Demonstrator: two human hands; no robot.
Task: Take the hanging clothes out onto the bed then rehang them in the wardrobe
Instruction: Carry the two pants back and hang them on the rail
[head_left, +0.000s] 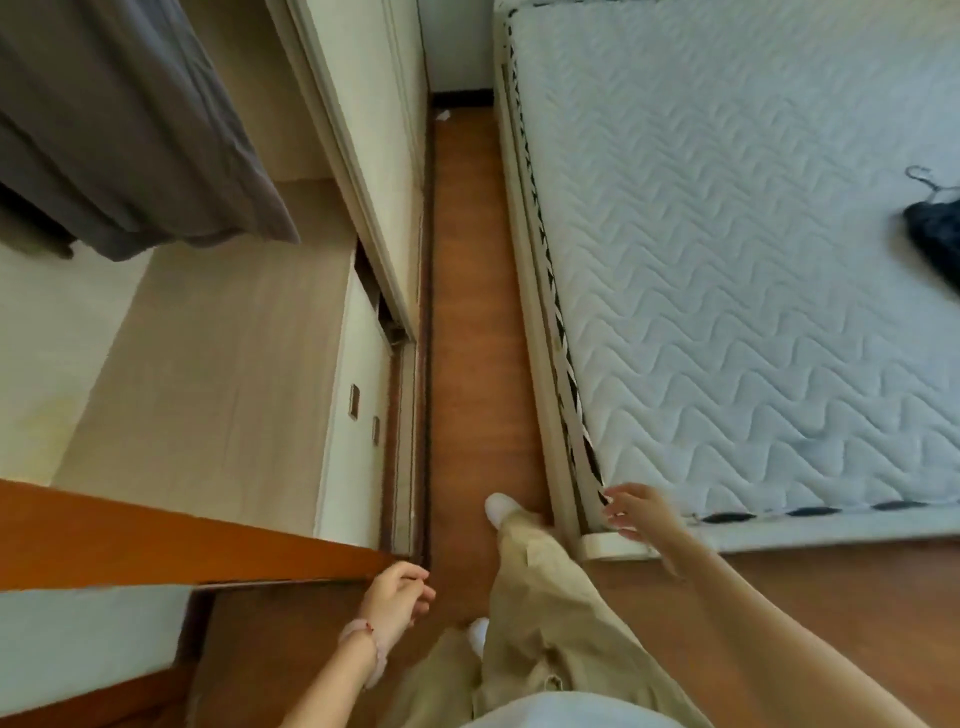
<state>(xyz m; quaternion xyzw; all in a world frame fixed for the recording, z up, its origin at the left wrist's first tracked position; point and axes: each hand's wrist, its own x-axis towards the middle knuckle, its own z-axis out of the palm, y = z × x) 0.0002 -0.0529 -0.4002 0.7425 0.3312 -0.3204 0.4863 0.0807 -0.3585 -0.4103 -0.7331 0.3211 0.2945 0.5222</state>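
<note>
Head view, looking down the aisle between wardrobe and bed.

- Left hand (397, 592): empty, fingers loosely curled, held low over the wooden floor (467, 312) near the wardrobe's front corner. A pale bracelet (363, 644) sat on that wrist.
- Right hand (636, 512): empty, fingers relaxed and slightly spread, out beside the near corner of the mattress (753, 260). It was motion-blurred, so I could not tell whether it touched the corner.
- Dark garment (935, 234): lay on the mattress at the far right edge of view, partly cut off, with its hanger hook (922, 176) sticking out above it (well apart from both hands).
- Grey garment (119, 130): hung inside the open wardrobe (208, 364), upper left, its hem clear of the wardrobe's pale wood base. A darker piece showed just behind it, too hidden to identify.
- Sliding door (374, 156): pushed to the far end of the wardrobe opening.
- The person wore khaki trousers (540, 597). One white shoe (501, 506) was forward on the floor, close to the bed frame.
</note>
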